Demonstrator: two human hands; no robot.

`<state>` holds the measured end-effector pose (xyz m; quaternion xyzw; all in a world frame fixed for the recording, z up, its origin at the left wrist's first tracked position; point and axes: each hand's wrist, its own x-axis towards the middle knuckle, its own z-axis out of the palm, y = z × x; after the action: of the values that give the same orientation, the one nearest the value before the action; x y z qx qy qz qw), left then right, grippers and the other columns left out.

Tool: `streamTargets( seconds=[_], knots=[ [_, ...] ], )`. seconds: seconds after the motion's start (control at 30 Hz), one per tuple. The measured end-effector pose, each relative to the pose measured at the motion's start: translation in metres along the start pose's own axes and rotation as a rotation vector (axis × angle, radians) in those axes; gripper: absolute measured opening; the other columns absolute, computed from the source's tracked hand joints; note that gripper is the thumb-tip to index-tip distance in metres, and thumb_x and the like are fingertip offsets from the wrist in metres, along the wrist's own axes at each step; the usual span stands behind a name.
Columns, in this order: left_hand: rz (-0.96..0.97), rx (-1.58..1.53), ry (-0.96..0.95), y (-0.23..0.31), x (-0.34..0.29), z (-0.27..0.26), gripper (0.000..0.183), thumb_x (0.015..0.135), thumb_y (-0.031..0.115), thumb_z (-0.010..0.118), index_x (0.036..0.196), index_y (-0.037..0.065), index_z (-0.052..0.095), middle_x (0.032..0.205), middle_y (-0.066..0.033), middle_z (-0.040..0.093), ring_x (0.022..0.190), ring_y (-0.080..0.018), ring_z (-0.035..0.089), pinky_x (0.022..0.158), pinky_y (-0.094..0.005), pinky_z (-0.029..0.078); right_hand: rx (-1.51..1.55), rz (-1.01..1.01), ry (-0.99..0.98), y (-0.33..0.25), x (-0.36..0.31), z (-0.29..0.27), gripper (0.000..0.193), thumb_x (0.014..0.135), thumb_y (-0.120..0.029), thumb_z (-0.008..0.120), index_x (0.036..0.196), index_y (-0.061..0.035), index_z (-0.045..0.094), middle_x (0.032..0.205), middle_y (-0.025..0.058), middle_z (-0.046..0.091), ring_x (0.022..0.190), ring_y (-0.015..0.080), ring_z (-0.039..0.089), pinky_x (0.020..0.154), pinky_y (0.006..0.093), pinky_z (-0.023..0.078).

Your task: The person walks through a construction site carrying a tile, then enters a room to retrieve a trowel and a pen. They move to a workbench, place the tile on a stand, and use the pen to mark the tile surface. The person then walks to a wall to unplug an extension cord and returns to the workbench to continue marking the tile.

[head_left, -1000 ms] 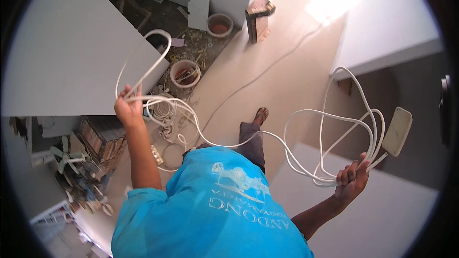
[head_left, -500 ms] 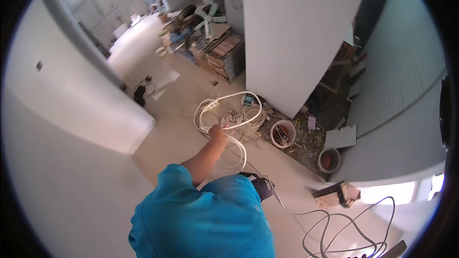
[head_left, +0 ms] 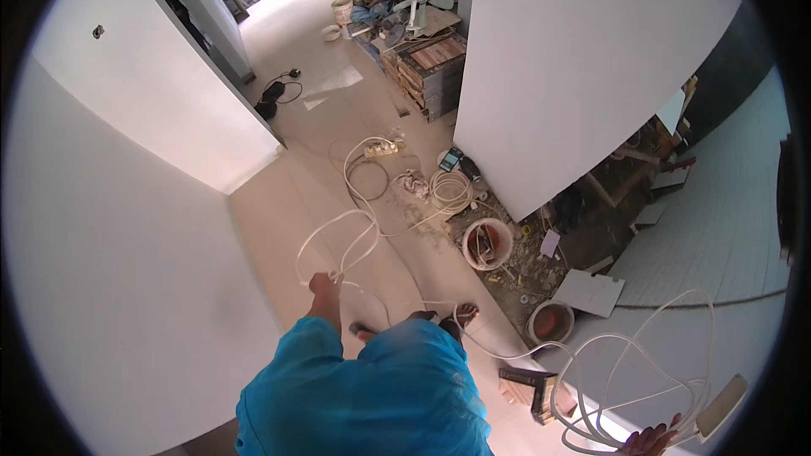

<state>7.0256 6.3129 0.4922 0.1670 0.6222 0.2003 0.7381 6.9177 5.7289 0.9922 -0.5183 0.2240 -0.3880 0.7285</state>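
Note:
My left hand (head_left: 323,284) is closed round white cable (head_left: 340,218), whose loops stand out ahead of it over the floor. At the lower right edge, my right hand (head_left: 650,439) grips more loops of pale cable (head_left: 557,371). A flat, pale, rectangular block (head_left: 722,407), perhaps an extension board, hangs by that hand; whether it is held cannot be made out. One cable run crosses in front of my body between the two sides. On the floor ahead, a power strip (head_left: 384,149) lies with cable trailing from it.
Ahead lie a coiled cable (head_left: 451,192), a crumpled cloth (head_left: 413,185) and a handheld device (head_left: 451,160). Buckets (head_left: 487,244) (head_left: 549,322) stand on rubble to the right. A white wall panel (head_left: 574,76) rises behind them. Boxes (head_left: 431,76) and a green fan (head_left: 420,2) sit farther off.
My left hand has moved left and lower, its cable loops swinging down with it. My right hand has come farther into view with its cable loops and the pale block. The view has shifted.

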Motion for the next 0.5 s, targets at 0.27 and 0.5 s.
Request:
streamTargets(
  seconds=[0.27, 0.5],
  knots=[
    [0.228, 0.680, 0.170, -0.050, 0.018, -0.097, 0.027, 0.087, 0.020, 0.047, 0.107, 0.002, 0.052, 0.101, -0.0138, 0.057, 0.088, -0.0337, 0.059, 0.075, -0.0573, 0.049, -0.059, 0.178, 0.226, 0.014, 0.120, 0.013, 0.034, 0.097, -0.029, 0.037, 0.112, 0.0002, 0.045, 0.059, 0.0008, 0.040, 0.042, 0.0085, 0.029, 0.038, 0.0232, 0.029],
    [0.376, 1.989, 0.508, -0.055, -0.037, -0.176, 0.025, 0.084, 0.036, 0.058, 0.091, 0.014, 0.067, 0.096, -0.0031, 0.066, 0.092, -0.0218, 0.064, 0.071, -0.0349, 0.050, -0.230, 0.144, 0.037, 0.062, 0.213, 0.014, 0.046, 0.092, -0.038, 0.050, 0.128, -0.0100, 0.044, 0.066, -0.0070, 0.032, 0.045, 0.0012, 0.027, 0.036, 0.0167, 0.022]
  ],
)
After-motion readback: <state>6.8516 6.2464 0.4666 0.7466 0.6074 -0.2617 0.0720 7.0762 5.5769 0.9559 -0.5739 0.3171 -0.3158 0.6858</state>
